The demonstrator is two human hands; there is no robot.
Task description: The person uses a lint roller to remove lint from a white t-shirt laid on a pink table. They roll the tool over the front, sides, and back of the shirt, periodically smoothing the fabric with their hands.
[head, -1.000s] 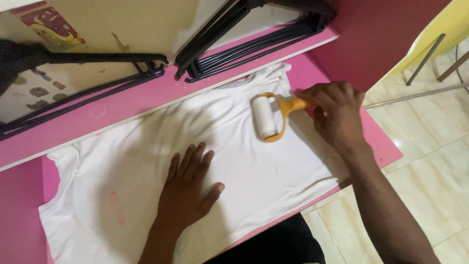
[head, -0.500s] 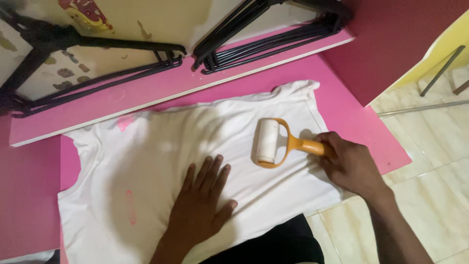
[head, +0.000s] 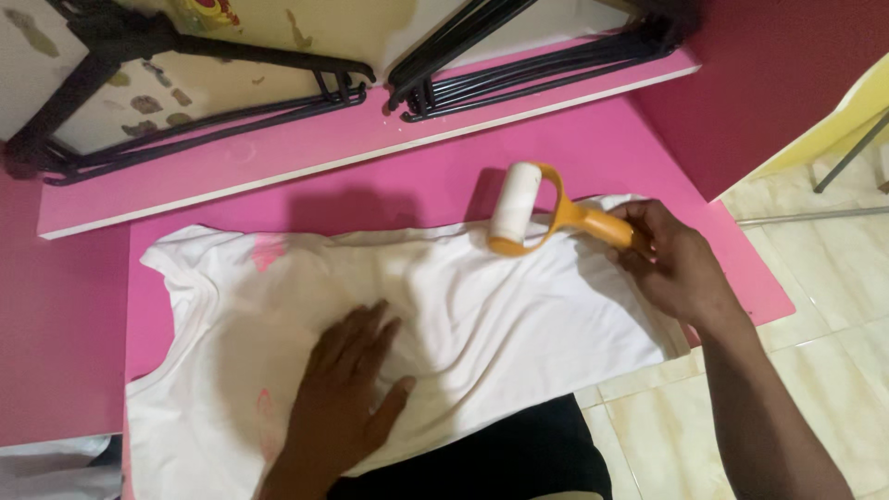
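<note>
A white T-shirt (head: 482,306) lies spread on a pink table (head: 389,185), its near part hanging over the front edge. My left hand (head: 347,393) presses flat on the shirt's lower middle, fingers apart. My right hand (head: 671,259) grips the orange handle of a lint roller (head: 532,208). The roller's white drum sits at the shirt's far edge, partly over the bare pink surface. Faint pink marks show on the shirt at the left.
A raised pink shelf (head: 278,157) runs along the back with two stacks of black hangers (head: 519,65) on it. A dark red panel (head: 778,83) stands at the right. Tiled floor (head: 815,324) lies to the right of the table.
The roller has travelled from the shirt's middle out to its far edge. The shirt has been drawn nearer to me, and my left hand has slid back with it.
</note>
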